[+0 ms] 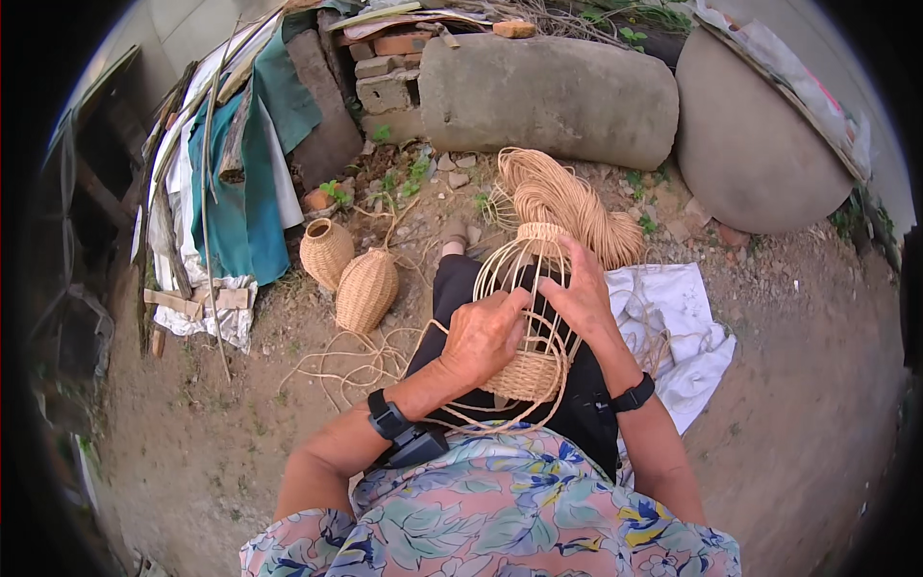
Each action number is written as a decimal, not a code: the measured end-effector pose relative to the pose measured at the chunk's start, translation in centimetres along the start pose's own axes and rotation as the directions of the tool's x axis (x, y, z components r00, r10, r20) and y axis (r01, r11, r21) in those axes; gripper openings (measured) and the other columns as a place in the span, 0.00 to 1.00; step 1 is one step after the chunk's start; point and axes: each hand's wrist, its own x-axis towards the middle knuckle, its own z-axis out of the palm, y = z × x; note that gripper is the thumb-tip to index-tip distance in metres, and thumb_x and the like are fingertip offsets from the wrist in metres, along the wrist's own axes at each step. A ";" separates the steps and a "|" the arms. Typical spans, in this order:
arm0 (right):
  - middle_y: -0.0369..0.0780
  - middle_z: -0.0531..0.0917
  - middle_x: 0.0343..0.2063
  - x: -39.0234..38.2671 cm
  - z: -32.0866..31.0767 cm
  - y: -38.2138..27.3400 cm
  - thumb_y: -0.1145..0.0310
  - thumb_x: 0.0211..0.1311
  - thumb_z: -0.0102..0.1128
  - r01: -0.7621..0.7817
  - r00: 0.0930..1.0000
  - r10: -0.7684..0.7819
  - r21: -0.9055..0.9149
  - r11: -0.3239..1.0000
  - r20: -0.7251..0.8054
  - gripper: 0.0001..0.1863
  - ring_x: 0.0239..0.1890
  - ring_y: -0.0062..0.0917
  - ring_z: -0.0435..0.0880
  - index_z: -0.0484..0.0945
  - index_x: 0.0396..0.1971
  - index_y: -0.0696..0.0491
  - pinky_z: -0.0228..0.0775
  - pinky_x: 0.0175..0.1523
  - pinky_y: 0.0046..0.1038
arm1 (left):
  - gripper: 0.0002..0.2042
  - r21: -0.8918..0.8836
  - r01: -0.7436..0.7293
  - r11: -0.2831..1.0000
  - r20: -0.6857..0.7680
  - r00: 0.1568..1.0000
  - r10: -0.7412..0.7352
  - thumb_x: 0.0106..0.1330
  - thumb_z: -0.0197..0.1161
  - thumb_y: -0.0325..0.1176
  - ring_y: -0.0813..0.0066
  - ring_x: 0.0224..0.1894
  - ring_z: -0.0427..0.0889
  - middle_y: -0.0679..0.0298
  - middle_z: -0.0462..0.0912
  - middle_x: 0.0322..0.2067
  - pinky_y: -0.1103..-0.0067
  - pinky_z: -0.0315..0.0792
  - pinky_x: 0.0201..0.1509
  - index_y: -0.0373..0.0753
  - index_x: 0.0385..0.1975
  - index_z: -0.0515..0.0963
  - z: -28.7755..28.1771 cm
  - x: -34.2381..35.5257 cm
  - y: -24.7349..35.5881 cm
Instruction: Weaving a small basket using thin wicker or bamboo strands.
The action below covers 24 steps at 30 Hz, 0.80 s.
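A half-woven basket [524, 375] of straw-coloured cord rests over my lap, with bare upright ribs between a woven band at each end. My left hand [484, 335] is closed at the ribs on its left side, pinching a pale cord [565, 370] that loops down around the woven end. Its fingertips are partly hidden. On the right side, my right hand [580, 296] grips the ribs, index finger stretched toward the far band and thumb bent inward. Two finished-looking woven vases [367, 290] [327, 252] lie on the ground at the left.
Beyond the basket lies a thick hank of cord [567, 207]. Loose strands [361, 358] trail over the dirt at the left. A white sack [683, 356] is spread at the right. Farther off are a concrete cylinder [548, 101], bricks [399, 43] and a teal cloth [240, 183].
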 end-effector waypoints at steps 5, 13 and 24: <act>0.51 0.69 0.57 0.0 0.1 0.8 0.62 0.49 0.60 -0.033 0.998 0.026 0.108 0.994 0.066 0.35 0.60 0.46 0.65 0.64 0.60 0.53 0.57 0.64 0.41 | 0.11 -0.443 0.304 0.843 0.385 0.914 -0.128 0.60 0.62 0.23 0.81 0.23 0.77 0.66 0.77 0.22 0.80 0.72 0.28 0.39 0.42 0.74 -2.2 0.5 -2.6; 0.51 0.70 0.55 -0.1 -0.3 2.4 0.64 0.48 0.59 -0.026 0.997 0.006 0.276 0.961 0.072 0.33 0.61 0.44 0.67 0.66 0.58 0.55 0.55 0.66 0.37 | 0.10 -0.278 0.491 0.826 0.199 0.870 -0.450 0.58 0.61 0.23 0.85 0.26 0.76 0.69 0.78 0.24 0.86 0.72 0.30 0.35 0.40 0.76 -4.1 -1.8 -6.4; 0.49 0.71 0.55 0.0 -0.3 2.9 0.66 0.52 0.58 -0.057 0.990 0.003 0.377 0.924 0.141 0.30 0.60 0.38 0.68 0.66 0.57 0.57 0.57 0.65 0.34 | 0.08 -0.740 0.669 0.066 0.625 0.721 -0.301 0.64 0.64 0.27 0.80 0.32 0.84 0.65 0.81 0.32 0.87 0.80 0.36 0.35 0.41 0.76 -3.1 0.2 -6.8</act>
